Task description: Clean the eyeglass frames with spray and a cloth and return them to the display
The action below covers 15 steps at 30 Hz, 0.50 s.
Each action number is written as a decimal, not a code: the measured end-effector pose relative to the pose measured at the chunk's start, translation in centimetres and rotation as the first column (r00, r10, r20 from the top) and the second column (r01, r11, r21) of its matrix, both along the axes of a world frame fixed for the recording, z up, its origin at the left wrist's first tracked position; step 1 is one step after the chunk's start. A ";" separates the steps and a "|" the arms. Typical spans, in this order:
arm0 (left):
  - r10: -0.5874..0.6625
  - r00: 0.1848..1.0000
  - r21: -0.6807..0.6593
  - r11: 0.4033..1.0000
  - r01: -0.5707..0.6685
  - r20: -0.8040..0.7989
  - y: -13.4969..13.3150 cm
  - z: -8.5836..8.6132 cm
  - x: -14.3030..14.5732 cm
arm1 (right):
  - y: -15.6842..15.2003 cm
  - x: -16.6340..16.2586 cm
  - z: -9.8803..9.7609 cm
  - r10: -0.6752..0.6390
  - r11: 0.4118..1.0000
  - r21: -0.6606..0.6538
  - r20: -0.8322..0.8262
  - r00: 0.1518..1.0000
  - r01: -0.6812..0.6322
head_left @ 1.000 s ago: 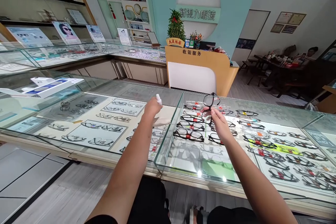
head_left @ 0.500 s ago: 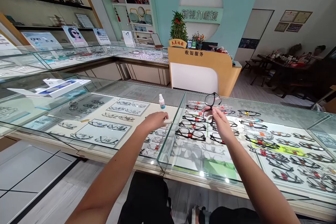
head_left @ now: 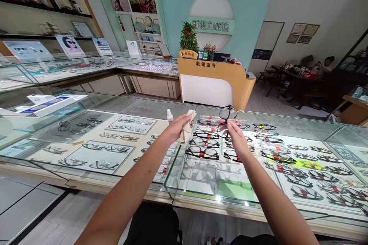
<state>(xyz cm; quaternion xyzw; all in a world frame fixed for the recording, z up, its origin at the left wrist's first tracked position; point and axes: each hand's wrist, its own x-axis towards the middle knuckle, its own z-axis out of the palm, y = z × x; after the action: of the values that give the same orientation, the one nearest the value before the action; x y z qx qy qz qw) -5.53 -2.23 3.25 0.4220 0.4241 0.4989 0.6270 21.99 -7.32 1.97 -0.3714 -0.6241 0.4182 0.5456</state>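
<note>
Noted at ten o'clock from the left hand (head_left: 178, 125): a white bottle (head_left: 170, 115), upright on the glass table (head_left: 135, 108). Holding a beige cloth (head_left: 186, 131) in that left grip, and at three o'clock, above the table, black glasses (head_left: 225, 113) pinched near the bridge in the right hand (head_left: 236, 133). Judged a readying step, cloth and glasses apart; calling next for a steady frame, light touch.

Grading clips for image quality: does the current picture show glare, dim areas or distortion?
Head view: two glare spots on the counter; head view: far-right table dim; head view: teal wall slanting, probably lens distortion; head view: held glasses and cloth fairly sharp.
</note>
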 end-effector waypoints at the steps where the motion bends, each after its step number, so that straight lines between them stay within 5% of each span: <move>1: -0.026 1.000 0.021 0.999 0.026 0.013 -0.1 0.2 1.1 | 0.0 0.0 0.0 -0.002 1.000 0.000 -0.001 1.000 0.002; 8: -0.030 0.999 0.102 0.994 0.029 0.009 -0.4 0.0 6.5 | -0.1 0.1 0.4 -0.008 1.000 0.007 -0.005 1.000 0.008; 15: -0.058 0.993 0.113 0.992 0.046 0.104 -0.9 -1.5 7.4 | -0.4 0.1 0.7 0.038 0.999 0.008 -0.049 0.998 -0.038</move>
<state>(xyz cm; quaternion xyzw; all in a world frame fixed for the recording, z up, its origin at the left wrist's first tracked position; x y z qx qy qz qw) 1.90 -3.14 1.74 0.4397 0.3502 0.5270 0.6374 22.06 -7.70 2.71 -0.3470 -0.6191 0.4352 0.5539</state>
